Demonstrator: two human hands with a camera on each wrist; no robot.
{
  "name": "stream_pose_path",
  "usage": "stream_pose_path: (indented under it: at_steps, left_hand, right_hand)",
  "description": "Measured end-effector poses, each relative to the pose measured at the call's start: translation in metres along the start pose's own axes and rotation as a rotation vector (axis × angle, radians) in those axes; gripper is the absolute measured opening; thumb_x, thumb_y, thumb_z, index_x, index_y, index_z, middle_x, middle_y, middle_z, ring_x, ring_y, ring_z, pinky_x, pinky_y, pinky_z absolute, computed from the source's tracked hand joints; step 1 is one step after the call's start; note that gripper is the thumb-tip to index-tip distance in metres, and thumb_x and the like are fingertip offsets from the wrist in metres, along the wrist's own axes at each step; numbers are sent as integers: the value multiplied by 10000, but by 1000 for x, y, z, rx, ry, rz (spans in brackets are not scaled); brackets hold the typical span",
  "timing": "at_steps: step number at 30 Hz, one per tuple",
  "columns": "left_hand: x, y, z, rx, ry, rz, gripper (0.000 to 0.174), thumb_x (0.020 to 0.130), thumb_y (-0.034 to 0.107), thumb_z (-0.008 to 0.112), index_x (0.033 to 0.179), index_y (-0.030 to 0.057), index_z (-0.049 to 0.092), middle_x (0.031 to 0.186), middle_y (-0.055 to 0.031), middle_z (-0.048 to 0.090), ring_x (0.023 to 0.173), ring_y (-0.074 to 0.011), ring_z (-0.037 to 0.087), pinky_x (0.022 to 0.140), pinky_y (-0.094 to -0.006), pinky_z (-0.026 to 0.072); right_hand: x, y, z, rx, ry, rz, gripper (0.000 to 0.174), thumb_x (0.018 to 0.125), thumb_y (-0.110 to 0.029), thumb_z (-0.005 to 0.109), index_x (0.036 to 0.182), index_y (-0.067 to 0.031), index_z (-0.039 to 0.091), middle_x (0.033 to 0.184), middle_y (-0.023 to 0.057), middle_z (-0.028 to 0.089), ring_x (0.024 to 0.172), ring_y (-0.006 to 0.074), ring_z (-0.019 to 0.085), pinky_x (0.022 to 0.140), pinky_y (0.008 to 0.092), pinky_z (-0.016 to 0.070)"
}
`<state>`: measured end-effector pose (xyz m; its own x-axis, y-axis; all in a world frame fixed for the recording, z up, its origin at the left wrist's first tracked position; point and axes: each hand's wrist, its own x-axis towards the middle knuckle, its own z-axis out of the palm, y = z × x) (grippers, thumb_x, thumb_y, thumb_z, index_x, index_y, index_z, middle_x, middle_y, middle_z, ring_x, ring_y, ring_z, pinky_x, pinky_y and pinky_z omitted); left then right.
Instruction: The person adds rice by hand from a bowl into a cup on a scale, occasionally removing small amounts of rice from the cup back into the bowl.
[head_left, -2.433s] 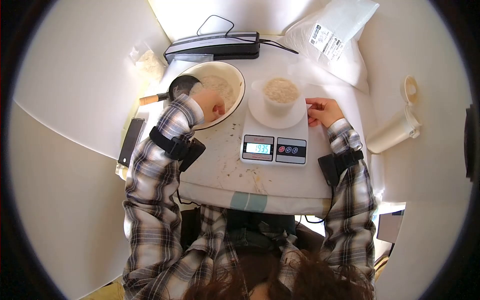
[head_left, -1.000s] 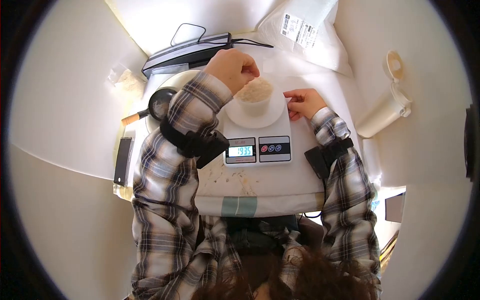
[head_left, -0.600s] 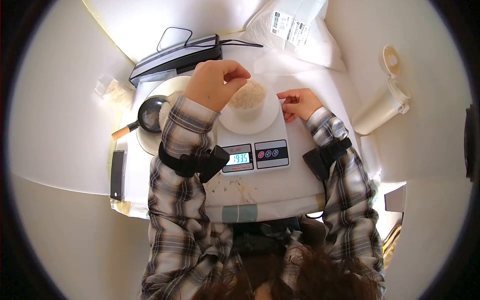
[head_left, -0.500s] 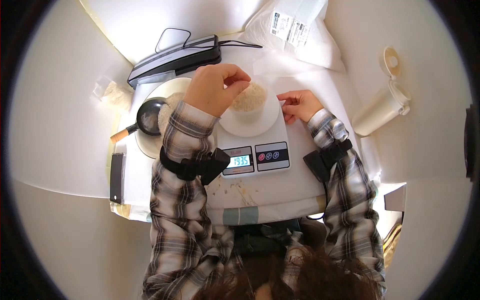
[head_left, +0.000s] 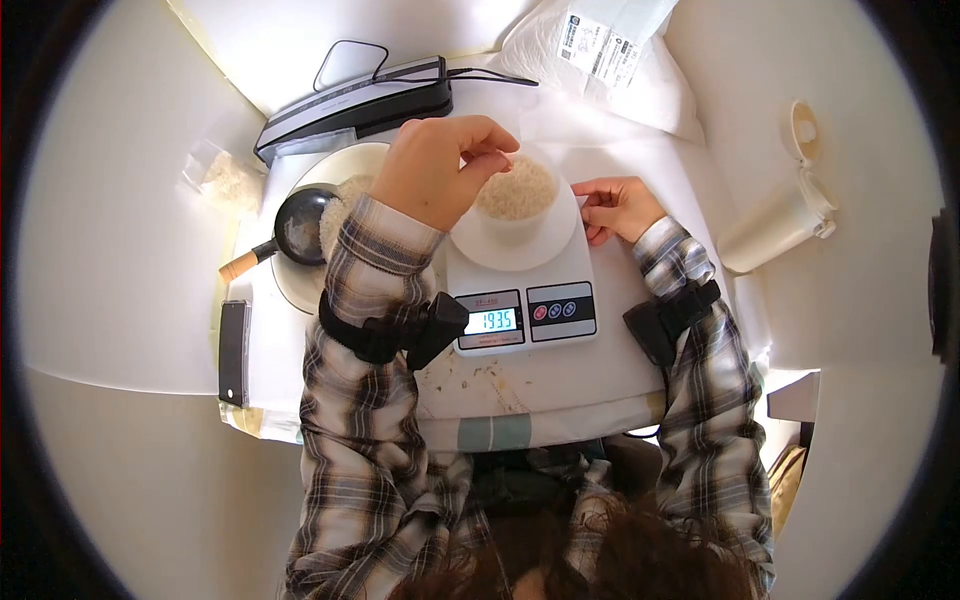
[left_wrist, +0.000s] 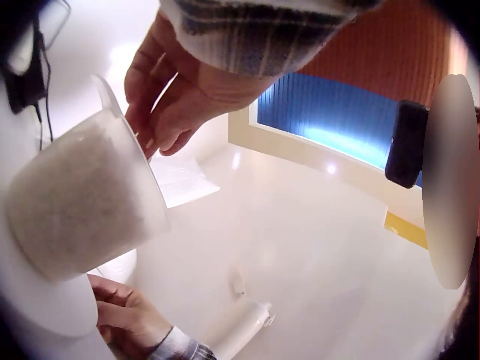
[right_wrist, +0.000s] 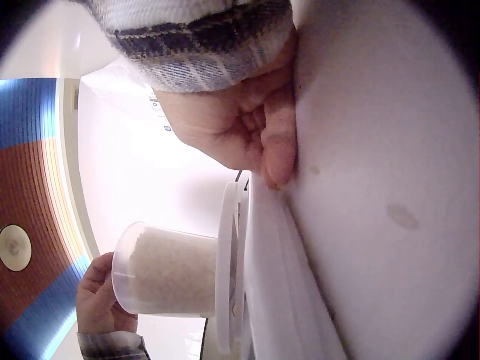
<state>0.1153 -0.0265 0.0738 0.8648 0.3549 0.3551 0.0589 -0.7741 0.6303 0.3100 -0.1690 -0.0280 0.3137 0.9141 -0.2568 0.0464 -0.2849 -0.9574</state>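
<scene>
A clear cup of rice (head_left: 516, 192) stands on the round platform of a white kitchen scale (head_left: 524, 285), whose display (head_left: 493, 320) reads 193.5. My left hand (head_left: 445, 165) hovers over the cup's left rim with thumb and fingertips (head_left: 497, 155) pinched together as if on a pinch of rice; the grains between them are too small to see. In the left wrist view that hand (left_wrist: 172, 94) sits just above the cup (left_wrist: 79, 202). My right hand (head_left: 620, 205) rests on the table by the platform's right edge, fingers loosely curled and holding nothing, and the same hand (right_wrist: 240, 127) shows in the right wrist view.
Left of the scale a large bowl (head_left: 305, 285) of rice holds a black scoop (head_left: 295, 225) with a wooden handle. A vacuum sealer (head_left: 355, 95) and a big bag of rice (head_left: 610, 55) lie at the back. A phone (head_left: 232, 350) lies left and a white bottle (head_left: 775, 228) right.
My left hand has left the big bowl and come over the cup with its fingers pinched. The display still reads 193.5. The right hand has stayed beside the scale.
</scene>
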Motion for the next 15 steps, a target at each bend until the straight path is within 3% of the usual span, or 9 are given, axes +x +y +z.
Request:
stream_pose_path:
  at_steps: [15]
  left_hand:
    - [-1,1,1,-111,-52,-28,99,739,29,586,825,-20,597,724,-50,613,649,-74,553,620,-193,454]
  right_hand:
    - [0,-2,1,11,15,4,297,740,38,514,1034,16,541,694,61,556,568,129,565,518,245,507]
